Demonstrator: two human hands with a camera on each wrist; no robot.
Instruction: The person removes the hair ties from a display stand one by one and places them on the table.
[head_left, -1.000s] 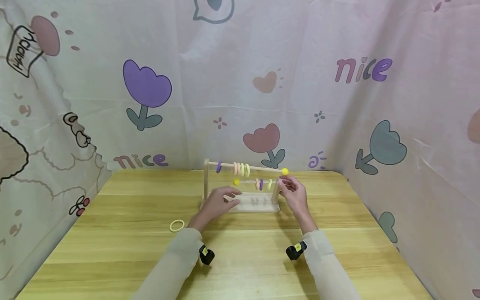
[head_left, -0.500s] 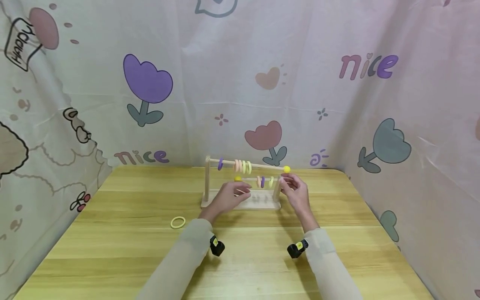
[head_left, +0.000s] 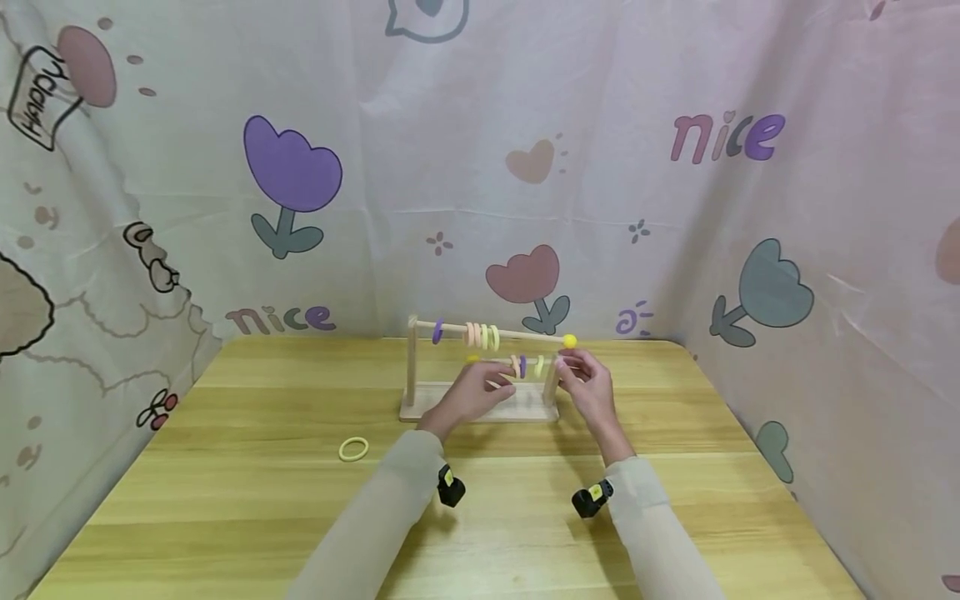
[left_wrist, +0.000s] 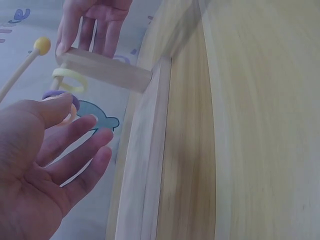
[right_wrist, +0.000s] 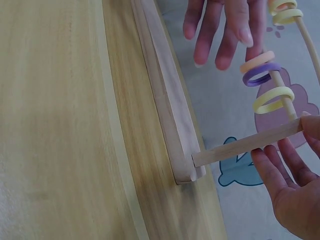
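A wooden ring rack stands on the table, its base (head_left: 525, 408) lying flat. My right hand (head_left: 588, 387) holds its short right post (right_wrist: 245, 143) near the top, thumb on the end and fingers along the side. From that post a lower rod runs left, bearing a peach ring (right_wrist: 257, 62), a purple ring (right_wrist: 261, 75) and a yellow ring (right_wrist: 273, 100). My left hand (head_left: 472, 393) is at this rod, fingers loosely extended, thumb against or just over the purple ring (left_wrist: 55, 94); contact is hard to tell. The rod's yellow ball end (head_left: 472, 359) is partly hidden behind that hand.
Above, the upper rod (head_left: 525, 336) carries a purple ring (head_left: 437, 332) and several peach and yellow rings, and ends in a yellow ball (head_left: 570, 342). A loose yellow ring (head_left: 352, 439) lies on the table left of my left forearm. A patterned curtain (head_left: 420, 167) hangs behind.
My left hand has moved right along the lower rod, from near its ball end to the peach and purple rings. My right hand stays on the short post.
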